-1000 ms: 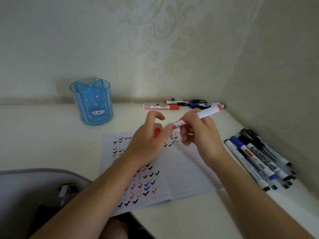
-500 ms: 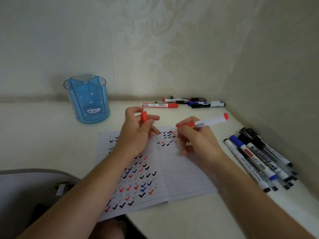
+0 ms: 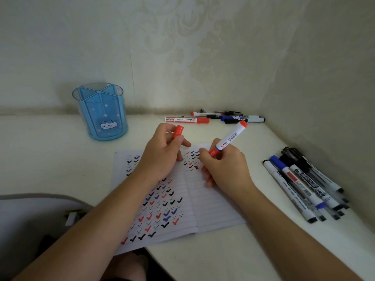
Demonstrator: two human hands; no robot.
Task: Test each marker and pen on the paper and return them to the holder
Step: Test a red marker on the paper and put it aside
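My right hand grips an uncapped red-and-white marker, tilted, with its tip down on the lined paper among small check marks. My left hand pinches the marker's red cap just above the paper's top left part. The paper is covered with red, blue and black check marks. A blue see-through holder with a cat picture stands at the back left, with nothing seen inside it.
Several pens and markers lie in a row along the back wall. Another pile of several markers lies at the right by the side wall. A grey chair edge shows at the lower left.
The cap came off the red marker and stayed in my left hand. My right hand turned the marker and lowered its tip onto the paper.
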